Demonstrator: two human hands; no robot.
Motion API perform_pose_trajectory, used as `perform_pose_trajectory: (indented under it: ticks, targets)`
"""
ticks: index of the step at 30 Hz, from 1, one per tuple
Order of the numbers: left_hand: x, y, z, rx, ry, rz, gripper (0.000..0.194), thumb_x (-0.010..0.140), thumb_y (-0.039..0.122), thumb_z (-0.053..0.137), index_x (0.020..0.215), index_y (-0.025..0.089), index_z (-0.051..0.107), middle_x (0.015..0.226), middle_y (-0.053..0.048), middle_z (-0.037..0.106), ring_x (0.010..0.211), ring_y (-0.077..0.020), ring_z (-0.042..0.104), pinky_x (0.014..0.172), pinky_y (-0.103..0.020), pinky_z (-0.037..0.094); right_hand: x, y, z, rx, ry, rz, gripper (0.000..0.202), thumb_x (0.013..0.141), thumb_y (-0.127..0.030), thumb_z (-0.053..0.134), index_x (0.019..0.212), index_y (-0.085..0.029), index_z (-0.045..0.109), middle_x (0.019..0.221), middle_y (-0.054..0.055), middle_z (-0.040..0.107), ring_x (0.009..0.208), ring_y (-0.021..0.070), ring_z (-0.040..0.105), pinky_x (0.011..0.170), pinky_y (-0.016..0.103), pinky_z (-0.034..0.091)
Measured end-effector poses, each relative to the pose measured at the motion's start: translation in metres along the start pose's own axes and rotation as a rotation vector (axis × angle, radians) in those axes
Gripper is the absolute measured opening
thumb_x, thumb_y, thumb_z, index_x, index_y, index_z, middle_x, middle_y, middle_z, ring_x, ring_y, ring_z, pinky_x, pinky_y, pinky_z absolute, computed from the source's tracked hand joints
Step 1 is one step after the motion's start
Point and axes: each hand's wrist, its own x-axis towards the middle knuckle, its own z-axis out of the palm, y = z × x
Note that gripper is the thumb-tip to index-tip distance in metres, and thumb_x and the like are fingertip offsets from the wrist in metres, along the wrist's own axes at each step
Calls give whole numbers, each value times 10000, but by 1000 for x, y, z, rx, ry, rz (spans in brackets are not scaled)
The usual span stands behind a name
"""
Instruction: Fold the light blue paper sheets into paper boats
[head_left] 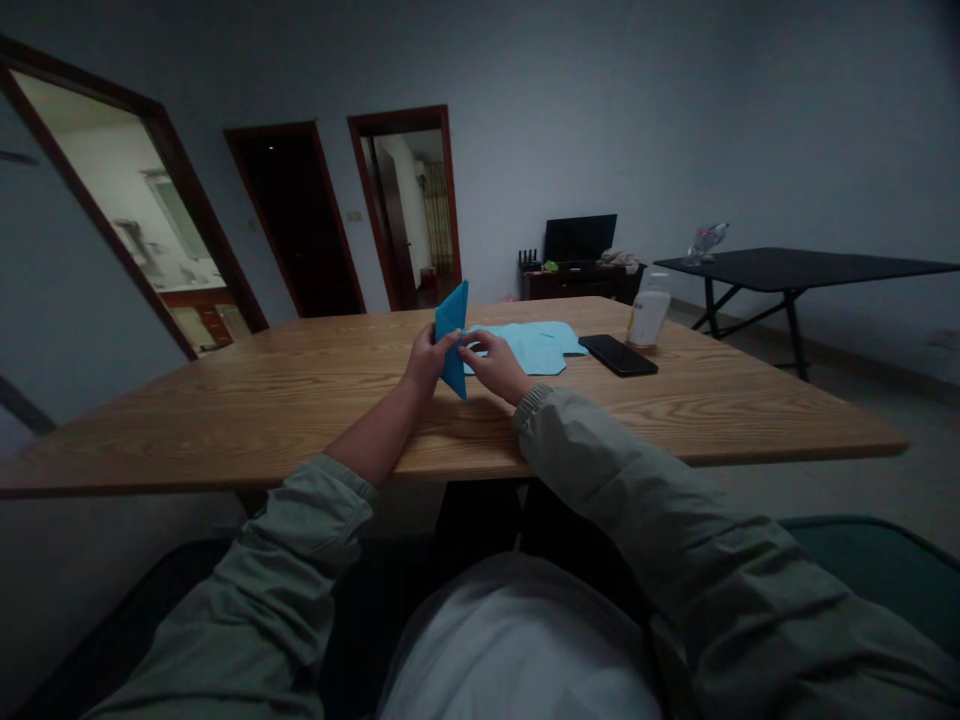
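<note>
A folded piece of blue paper (452,312) stands upright above the wooden table, pointed at its top and bottom ends. My left hand (429,358) grips it from the left, thumb across its face. From the right, my right hand (491,362) meets the paper's edge with thumb and index finger pinched together; whether a bit of paper lies between those fingertips is hard to make out. Behind my right hand, light blue paper sheets (541,350) lie flat on the table, partly covered by the hand.
On the wooden table (300,420), a black phone (619,355) lies right of the sheets, beside a whitish plastic bottle (649,312). A black table (795,262) stands farther right. At the back, a screen (580,240) rests on a dark cabinet (581,284).
</note>
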Motion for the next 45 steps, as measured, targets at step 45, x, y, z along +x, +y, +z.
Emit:
perform_pose_trajectory:
  ticks: [45]
  targets:
    - [13,-16,-22,129,-124,-32,431,642,232,719,1031,210,536,979,-51,664,699,-141,633,635,-276,508,-4,8,-27,-332,8,-155,112,858,-238,535,917,-200,621,820,17,623,688,131,554,659,239,434]
